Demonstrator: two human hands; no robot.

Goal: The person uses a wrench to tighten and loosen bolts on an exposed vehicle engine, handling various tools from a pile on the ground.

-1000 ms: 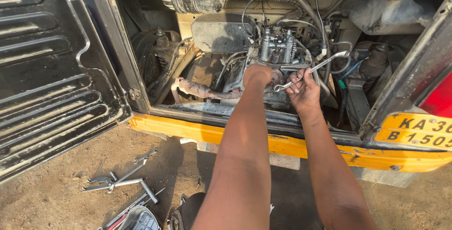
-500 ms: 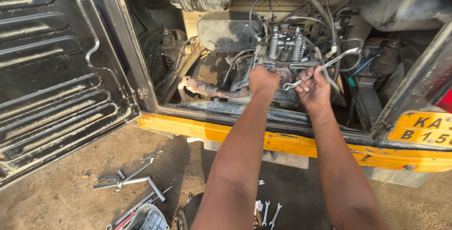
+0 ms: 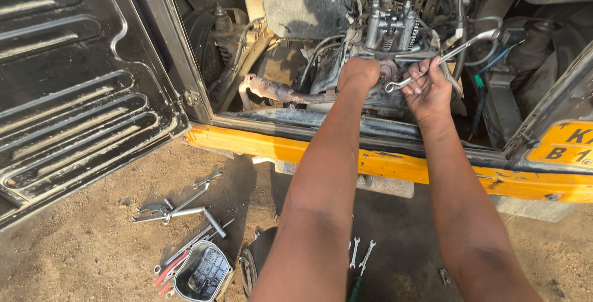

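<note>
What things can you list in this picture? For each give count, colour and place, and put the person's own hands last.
spanner: one, silver, held in the right hand, its ring end at the engine
engine: one, grey and grimy, inside the open rear bay
exhaust pipe: one, rusty, low at the engine's left
hatch door: one, black ribbed metal, swung open at left
bumper rail: one, yellow, below the bay
loose tools: several, silver, on the dirt at lower left
metal cover: one, grey, on the dirt by the tools
small spanners: two or three, silver, on the ground between the arms
left hand: one, pressed on the engine
right hand: one, gripping the spanner
</note>
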